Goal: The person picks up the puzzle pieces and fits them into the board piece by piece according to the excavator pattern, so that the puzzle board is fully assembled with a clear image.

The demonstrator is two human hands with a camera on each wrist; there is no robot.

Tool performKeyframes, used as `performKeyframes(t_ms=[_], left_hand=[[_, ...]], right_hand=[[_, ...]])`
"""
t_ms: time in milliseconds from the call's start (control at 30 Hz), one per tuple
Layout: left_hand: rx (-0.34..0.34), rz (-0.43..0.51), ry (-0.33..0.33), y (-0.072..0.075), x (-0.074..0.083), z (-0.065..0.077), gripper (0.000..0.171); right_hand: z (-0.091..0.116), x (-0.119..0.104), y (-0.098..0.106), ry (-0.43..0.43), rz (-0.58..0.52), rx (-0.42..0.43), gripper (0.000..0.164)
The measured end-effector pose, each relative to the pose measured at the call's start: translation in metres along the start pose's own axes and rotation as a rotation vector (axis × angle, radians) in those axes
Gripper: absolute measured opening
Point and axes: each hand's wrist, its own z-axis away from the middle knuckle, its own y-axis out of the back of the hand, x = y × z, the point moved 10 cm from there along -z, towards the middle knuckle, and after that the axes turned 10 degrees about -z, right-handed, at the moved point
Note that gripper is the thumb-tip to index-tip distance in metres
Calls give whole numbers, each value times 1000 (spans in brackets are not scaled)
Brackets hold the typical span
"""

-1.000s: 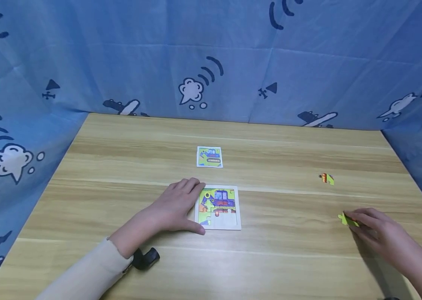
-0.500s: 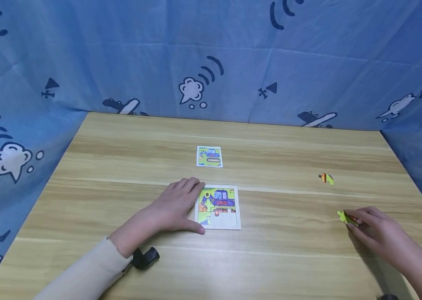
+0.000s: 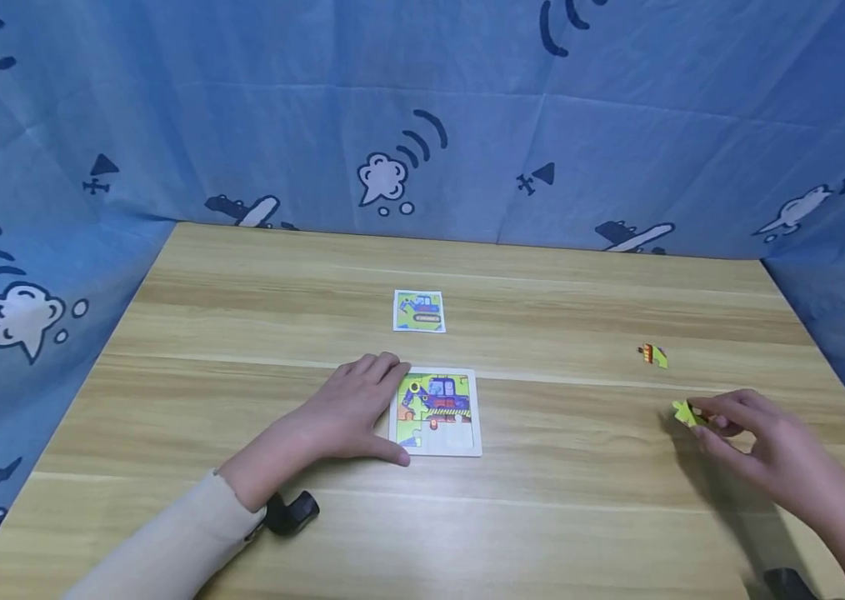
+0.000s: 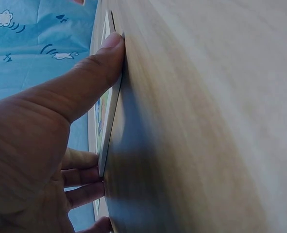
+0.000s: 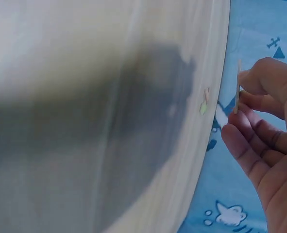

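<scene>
A square jigsaw puzzle board (image 3: 477, 417) with a white rim lies mid-table, partly filled with pieces that picture a blue excavator. Its lower right part shows bare white. My left hand (image 3: 351, 411) holds the board at its left side, thumb at the near corner and fingers at the far corner. Between thumb and fingers of my right hand (image 3: 767, 437) is a yellow-green puzzle piece (image 3: 685, 413), raised above the table. In the right wrist view the pinched piece (image 5: 238, 87) appears edge-on, so its printed face is hidden there.
Behind the board lies a small picture card (image 3: 418, 312) of the same excavator. A loose red and green puzzle piece (image 3: 652, 356) rests on the wooden table (image 3: 542, 517) beyond my right hand. Blue patterned cloth (image 3: 467, 125) walls the back and sides.
My right hand has lifted the yellow-green puzzle piece off the table and moved slightly away from me and leftward. The left hand stays at the board.
</scene>
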Motion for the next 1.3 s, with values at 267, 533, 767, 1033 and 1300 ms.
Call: performKeyframes(t_ms=[267,533,767,1033,1300], left_hand=[[-2,4,0,1,0,0,120],[0,5,-5,0,1,-1,120],[2,10,2,0,0,-1,119],[3,10,0,1,1,-1,120],[-1,12,3,1,0,0,120]], right_hand=[[-18,-19,-4,0,23,-37,38],[-34,-54,-28,103,-53,-81,43],[-52,-101,-49,197,-82,-85,44],[-64,-150,-74,298,-113,-122,39],[-73,-174,-98,309,-102,-206,33]])
